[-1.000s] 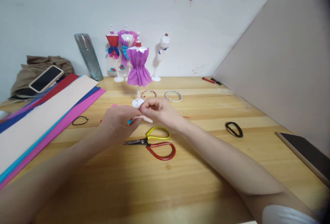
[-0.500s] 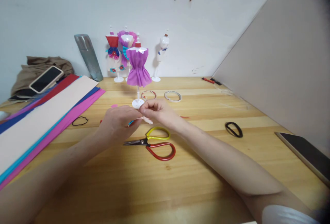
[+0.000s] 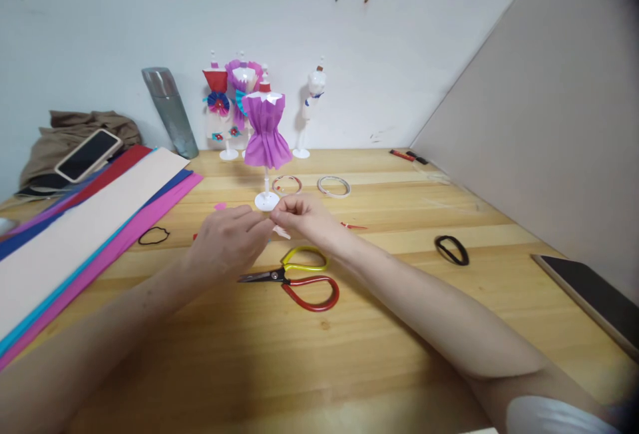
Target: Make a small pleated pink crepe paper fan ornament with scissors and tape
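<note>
Close together over the table, both my hands meet at the fingertips in front of a small dress form (image 3: 267,124) in a gathered purple paper dress. My left hand (image 3: 232,237) is closed, its fingers bent over a small pale piece of paper (image 3: 282,232) that pokes out below the fingertips. My right hand (image 3: 304,217) pinches with thumb and forefinger at the same spot; the pinched part is too small to make out. Just below the hands lie scissors (image 3: 299,277) with one yellow and one red handle, blades pointing left.
Coloured paper sheets (image 3: 100,227) spread on the left, near a phone (image 3: 88,154) and a leaning bottle (image 3: 172,114). Other dress forms (image 3: 218,104) stand by the wall. Two tape rolls (image 3: 334,186), a black hair tie (image 3: 452,250) and a dark tablet-like device (image 3: 589,294) lie around.
My left hand has rolled slightly over, so its thumb and the blue bit by it are now mostly hidden. Less of the pale paper shows. My right hand stays nearly still.
</note>
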### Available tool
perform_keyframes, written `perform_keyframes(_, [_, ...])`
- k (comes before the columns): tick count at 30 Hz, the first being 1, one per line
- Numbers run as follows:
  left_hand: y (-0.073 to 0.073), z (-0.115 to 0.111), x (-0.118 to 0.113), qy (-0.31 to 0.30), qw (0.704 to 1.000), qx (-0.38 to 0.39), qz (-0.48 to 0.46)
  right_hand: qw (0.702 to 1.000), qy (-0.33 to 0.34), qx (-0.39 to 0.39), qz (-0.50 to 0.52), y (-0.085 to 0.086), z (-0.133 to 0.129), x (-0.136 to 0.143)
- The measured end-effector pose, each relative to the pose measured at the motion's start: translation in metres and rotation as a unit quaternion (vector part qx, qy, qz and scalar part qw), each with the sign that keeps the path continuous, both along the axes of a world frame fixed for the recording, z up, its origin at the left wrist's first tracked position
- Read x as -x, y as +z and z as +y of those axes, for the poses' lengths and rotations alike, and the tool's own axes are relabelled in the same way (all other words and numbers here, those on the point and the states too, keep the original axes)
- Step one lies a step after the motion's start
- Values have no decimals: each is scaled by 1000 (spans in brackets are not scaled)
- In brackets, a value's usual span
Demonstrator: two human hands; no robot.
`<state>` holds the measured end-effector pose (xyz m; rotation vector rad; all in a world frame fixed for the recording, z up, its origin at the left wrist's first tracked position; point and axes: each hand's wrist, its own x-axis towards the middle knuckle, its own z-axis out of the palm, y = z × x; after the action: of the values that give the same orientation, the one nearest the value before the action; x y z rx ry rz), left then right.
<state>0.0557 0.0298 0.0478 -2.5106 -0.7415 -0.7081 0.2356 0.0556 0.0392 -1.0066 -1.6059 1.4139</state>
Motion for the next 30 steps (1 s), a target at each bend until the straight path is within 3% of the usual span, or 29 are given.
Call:
perform_keyframes(4, [1, 0, 0, -4, 999, 41, 8, 1000, 0, 13, 28, 3, 1, -2])
perform_keyframes(7, [1, 6, 2, 40, 976, 193, -92, 999, -8, -10, 34, 6, 2, -5])
perform_keyframes(9, [1, 14, 4, 79, 926, 314, -193, 998, -18, -42, 30, 7, 4, -7])
perform_keyframes(12, [-1, 25, 8, 117, 815, 446, -352, 996, -34, -71, 36, 8, 6, -9])
perform_keyframes(15, [-1, 29, 8, 122, 719, 502, -465, 995, -37, -63, 68, 7, 8, -8])
perform_keyframes(17, [0, 27, 6, 122, 682, 517, -503, 995, -19, -62, 74, 5, 8, -8])
perform_keyframes(19, [4, 22, 3, 113, 662, 528, -520, 996, 11, -70, 60, 4, 8, -7])
perform_keyframes(22, [11, 13, -1, 86, 655, 544, -517, 995, 39, -83, 28, 2, 7, -6])
perform_keyframes(30, [20, -3, -8, 48, 620, 567, -540, 996, 51, -66, -13, -1, 0, -2])
